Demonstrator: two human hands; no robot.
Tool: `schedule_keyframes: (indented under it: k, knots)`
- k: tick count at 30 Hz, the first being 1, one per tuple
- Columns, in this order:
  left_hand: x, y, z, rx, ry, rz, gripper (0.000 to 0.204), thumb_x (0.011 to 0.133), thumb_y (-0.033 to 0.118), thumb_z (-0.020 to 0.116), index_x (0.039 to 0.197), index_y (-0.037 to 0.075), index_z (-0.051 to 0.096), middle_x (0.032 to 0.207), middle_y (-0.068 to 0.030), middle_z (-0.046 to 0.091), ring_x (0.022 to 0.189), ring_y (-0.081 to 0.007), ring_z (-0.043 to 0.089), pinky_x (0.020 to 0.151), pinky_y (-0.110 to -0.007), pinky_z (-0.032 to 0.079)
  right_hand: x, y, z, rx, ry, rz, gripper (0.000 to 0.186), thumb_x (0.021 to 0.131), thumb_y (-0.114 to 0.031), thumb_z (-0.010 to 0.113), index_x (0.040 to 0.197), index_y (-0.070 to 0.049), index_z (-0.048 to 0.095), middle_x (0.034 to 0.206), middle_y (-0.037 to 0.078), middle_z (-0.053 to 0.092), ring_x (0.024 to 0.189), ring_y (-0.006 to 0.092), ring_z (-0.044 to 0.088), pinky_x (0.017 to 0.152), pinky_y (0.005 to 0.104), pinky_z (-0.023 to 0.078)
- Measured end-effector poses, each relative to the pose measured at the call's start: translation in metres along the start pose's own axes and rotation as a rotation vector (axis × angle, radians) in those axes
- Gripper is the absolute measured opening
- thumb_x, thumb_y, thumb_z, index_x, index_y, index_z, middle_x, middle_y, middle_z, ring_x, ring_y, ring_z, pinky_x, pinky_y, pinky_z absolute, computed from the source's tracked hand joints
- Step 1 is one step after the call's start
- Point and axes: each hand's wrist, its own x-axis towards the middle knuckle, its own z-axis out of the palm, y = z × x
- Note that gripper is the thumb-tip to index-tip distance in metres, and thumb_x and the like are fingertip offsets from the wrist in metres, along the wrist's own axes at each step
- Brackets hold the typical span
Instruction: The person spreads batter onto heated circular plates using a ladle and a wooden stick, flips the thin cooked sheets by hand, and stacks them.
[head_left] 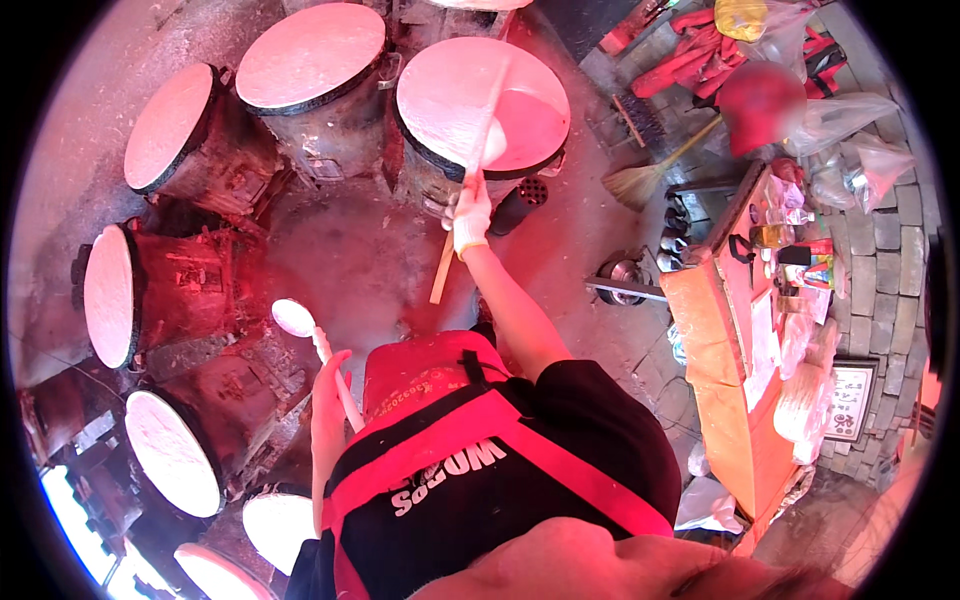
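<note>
Head view showed the orange-draped surface [712, 400] well to the right of your right hand [471, 212], so a wide swing that way was the lesser worry. Just ahead of that hand stood the drum-shaped stove [428, 185]; if it was hot, a low wrist could have brushed its rim and got burned through the glove. On top lay the round plate [538, 125], mostly coated with a pale layer [440, 90], while its near right part looked thinner or bare. Pressing too hard there might have scraped or torn the coating, and uneven pressure could have left it lopsided. Your right hand was closed around the long wooden spreader [490, 112], its blade reaching forward over the plate and its tail poking back toward you, where it could have caught your apron [425, 370]. Just right of the hand stood a dark perforated cylinder [520, 205], easily knocked by a sideways slip. Your left hand [328, 385] seemed to grip the white ladle [293, 317], though its fingers were partly hidden; a careless tilt of the bowl beyond it could have dripped onto the floor.
</note>
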Motion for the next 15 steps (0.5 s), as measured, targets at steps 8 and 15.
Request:
schedule_keyframes:
  k: [8,15]
  knots:
    - [0.001,0.001,0.048,0.076,-0.082,0.043,0.028,0.085,0.026,0.063,0.110,0.012,0.060,0.111,0.0054,0.057,0.109,-0.0044,0.044,0.099,-0.028,0.028,-0.015,0.005,0.016,-0.080,-0.404,0.043,0.037,0.097,-0.038,0.047,0.133,-0.031,0.042,0.058,-0.005,0.039,0.040,0.0071,0.033,0.036,0.0236,0.029]
    - [-0.008,-0.009,0.091,0.091,-0.089,0.076,0.030,0.086,0.028,0.063,0.111,0.011,0.060,0.115,0.0030,0.056,0.116,-0.0064,0.041,0.103,-0.028,0.025,0.012,-0.069,-0.130,-0.157,-0.236,0.193,0.023,0.096,-0.032,0.045,0.118,-0.035,0.048,0.055,0.000,0.039,0.035,0.0098,0.029,0.033,0.0259,0.024]
